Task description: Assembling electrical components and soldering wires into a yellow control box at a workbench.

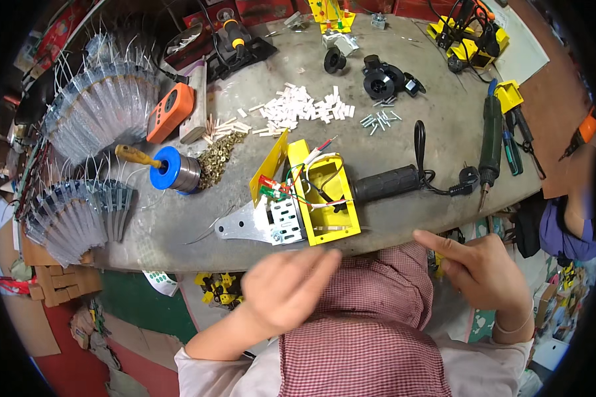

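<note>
Checked red apron cloth [357, 357] lay nearest, over my front and lap, with the table [404, 221] just beyond. Yellow box [352, 210] stood near the middle of the table's near edge, its open side up, wiring exposed. Left hand [281, 291]: fingers curled together, blurred, just near of the box; could not tell whether it touched the box or pinched anything small. Right hand [487, 271]: loosely open over the near edge, index finger stretched left, others bent, nothing seen in it.

Handling, by my estimate: box walls stiff, probably light plastic, rather smooth; safe to grip across the near and far walls. Black handle [385, 184], reaching right from the box, looked ribbed and offered the surest hold. Perforated metal plate [245, 225] on the left seemed rigid, likely slippery, perhaps sharp-edged; second choice, by its flat faces. Weak points: thin wires [324, 157] and the red and green lamps [271, 186] beside the yellow flap [266, 173]; I judged these fragile and unfit for lifting or pulling.
</note>
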A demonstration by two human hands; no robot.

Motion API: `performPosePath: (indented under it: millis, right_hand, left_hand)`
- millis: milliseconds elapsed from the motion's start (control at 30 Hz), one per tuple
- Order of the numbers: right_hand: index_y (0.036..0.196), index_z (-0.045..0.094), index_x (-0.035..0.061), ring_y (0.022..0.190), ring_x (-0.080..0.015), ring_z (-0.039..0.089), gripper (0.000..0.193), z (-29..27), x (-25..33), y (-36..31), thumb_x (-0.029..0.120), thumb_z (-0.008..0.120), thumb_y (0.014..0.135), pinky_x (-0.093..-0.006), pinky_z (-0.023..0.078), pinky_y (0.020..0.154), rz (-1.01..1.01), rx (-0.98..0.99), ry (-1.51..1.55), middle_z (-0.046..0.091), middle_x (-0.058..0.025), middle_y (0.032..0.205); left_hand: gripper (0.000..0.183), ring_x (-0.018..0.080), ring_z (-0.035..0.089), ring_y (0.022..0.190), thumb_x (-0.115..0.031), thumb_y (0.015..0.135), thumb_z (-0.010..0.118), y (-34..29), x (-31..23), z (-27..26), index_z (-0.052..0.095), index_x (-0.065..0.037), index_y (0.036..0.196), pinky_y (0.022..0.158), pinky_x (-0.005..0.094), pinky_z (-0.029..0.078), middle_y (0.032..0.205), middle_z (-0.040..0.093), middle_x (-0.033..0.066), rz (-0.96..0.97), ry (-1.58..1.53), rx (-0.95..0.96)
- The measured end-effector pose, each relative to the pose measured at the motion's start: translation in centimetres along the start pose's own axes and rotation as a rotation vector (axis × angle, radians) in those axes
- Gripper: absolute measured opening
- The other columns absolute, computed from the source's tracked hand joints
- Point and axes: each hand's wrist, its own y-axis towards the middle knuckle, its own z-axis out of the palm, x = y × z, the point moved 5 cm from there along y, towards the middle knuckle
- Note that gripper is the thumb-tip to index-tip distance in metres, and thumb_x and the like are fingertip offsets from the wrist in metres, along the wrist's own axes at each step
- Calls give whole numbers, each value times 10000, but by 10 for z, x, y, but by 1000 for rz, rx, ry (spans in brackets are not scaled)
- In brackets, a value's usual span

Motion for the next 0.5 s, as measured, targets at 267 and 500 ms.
performPosePath:
  millis: [267, 500]
  right_hand:
    - [1403, 527, 121, 507, -259, 601, 599, -5, 13, 13, -13, 502, 820, -346, 500, 551, -2, 139, 155, 602, -128, 600]
    - [1418, 479, 17, 573, -134, 600, 583, -8, 21, 12, -39, 474, 838, -290, 516, 613, 149, 239, 465, 621, -80, 643]
  left_hand:
    - [434, 237, 676, 878, -18, 676, 694, 15, -15, 40, 685, 0, 1110, 668, 310, 527, 1149, 684, 153, -33, 31, 33]
    - [450, 261, 656, 1010, -106, 785, 629, 16, -16, 40, 631, -20, 1226, 689, 302, 481, 1246, 637, 183, -49, 102, 134]
